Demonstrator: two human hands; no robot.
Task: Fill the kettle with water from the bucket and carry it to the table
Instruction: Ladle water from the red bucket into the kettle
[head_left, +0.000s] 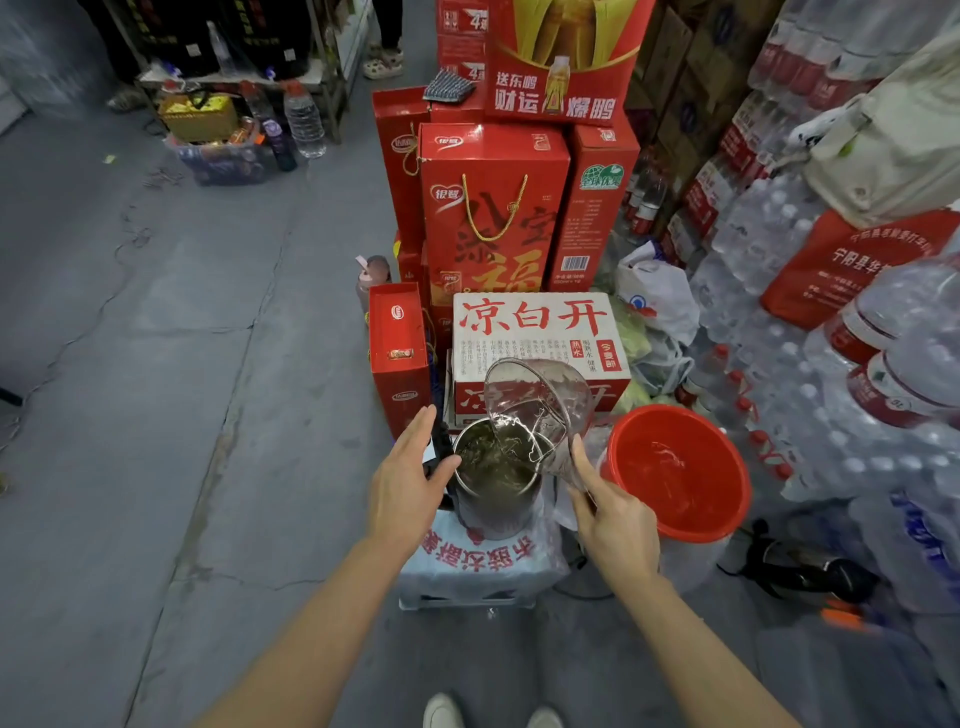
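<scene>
Head view. Right hand (615, 525) was closed around the base of a clear plastic jug (540, 410), tipped steeply with its mouth down and to the left. Water ran from the jug's lip into the open kettle (496, 478), directly left of that grip. The kettle, a steel cylinder with its lid off, stood upright on a shrink-wrapped pack of bottles (483, 566) and already held water, its surface rippling.

Left hand (410, 478) was spread flat, fingers extended, gripping nothing. Its thumb lay at the kettle's left rim, by the black handle (441, 447); whether it touched the rim could not be told.

Red bucket (680, 473) sat just right of the right hand, upright, with water in the bottom.

Beyond the jug stood a white carton with red characters (535, 332); behind it, stacked red gift boxes (493, 208). Packs of bottled water (831, 312) were piled to the right. Grey concrete floor (156, 364) lay left of the left hand. 2 shoe tips (493, 712) showed at the bottom edge.
</scene>
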